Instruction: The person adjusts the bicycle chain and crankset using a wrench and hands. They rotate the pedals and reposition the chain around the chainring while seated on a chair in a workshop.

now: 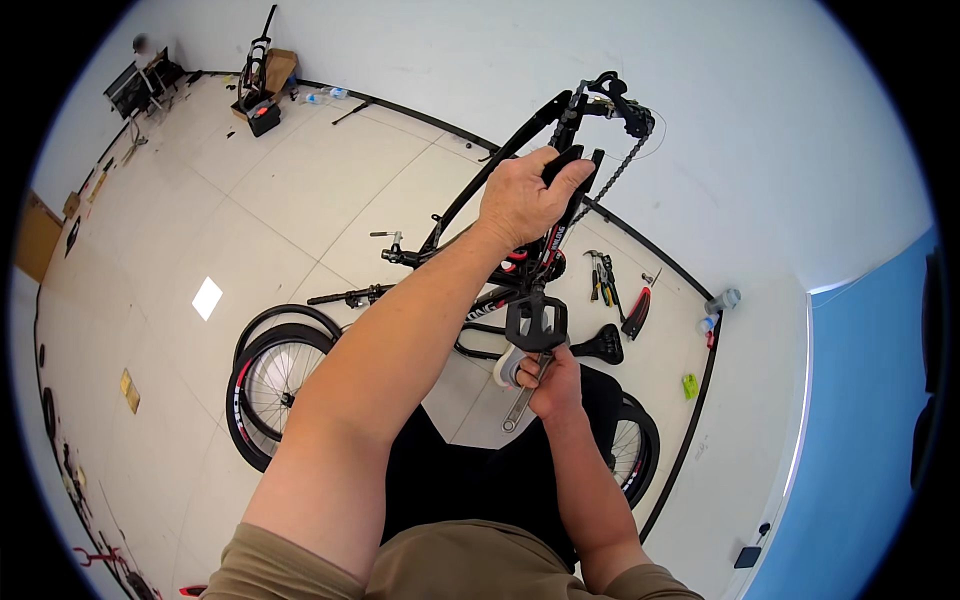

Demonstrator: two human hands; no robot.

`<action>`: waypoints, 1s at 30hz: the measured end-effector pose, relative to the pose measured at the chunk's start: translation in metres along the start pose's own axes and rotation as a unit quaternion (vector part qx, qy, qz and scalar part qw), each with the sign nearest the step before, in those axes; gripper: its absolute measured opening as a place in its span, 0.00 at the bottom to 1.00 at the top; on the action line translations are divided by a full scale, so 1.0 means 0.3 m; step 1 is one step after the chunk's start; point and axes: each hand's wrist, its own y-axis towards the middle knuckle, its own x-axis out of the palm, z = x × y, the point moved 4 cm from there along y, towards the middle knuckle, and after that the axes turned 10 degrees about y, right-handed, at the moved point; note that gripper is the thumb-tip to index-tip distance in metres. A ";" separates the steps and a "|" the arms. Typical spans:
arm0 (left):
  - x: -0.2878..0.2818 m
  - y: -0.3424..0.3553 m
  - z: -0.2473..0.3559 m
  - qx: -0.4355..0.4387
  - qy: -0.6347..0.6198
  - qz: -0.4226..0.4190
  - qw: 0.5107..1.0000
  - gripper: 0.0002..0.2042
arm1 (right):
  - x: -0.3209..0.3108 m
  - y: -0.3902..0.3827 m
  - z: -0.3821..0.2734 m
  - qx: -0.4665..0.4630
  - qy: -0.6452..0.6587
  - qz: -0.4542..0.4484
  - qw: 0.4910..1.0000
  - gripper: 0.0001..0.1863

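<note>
A black bicycle frame [464, 203] is tilted up before me, with its rear derailleur [637, 119] and chain [622, 168] at the far end. My left hand [525, 197] is closed round a black part of the frame's rear section; the fingers beneath are mostly hidden. Closer to me, a black pedal [536, 323] sits at the lower end of the frame. My right hand [556, 383] grips a silver wrench [517, 408], whose ring end points down toward my lap. Its upper end is at the pedal, but exact contact there is hidden.
Wheels [240, 420] lie left of my arm; another wheel [650, 445] is beside my right leg. A saddle [603, 345], hand tools [603, 280] and a red-black part [637, 314] rest on the right floor. The white wall [720, 150] stands close behind the frame. A person [147, 55] is far left.
</note>
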 end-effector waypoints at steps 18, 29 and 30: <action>-0.002 -0.002 0.011 -0.005 0.032 0.008 0.999 0.24 | 0.113 -0.093 -0.047 -0.201 -0.206 0.063 0.955 0.10; -0.010 -0.010 0.008 -0.003 0.006 0.059 0.998 0.19 | 0.176 -0.027 0.013 -0.185 -0.239 0.131 0.944 0.14; -0.013 -0.009 0.006 0.001 0.019 0.063 0.998 0.19 | 0.182 -0.028 0.029 -0.192 -0.206 0.155 0.947 0.14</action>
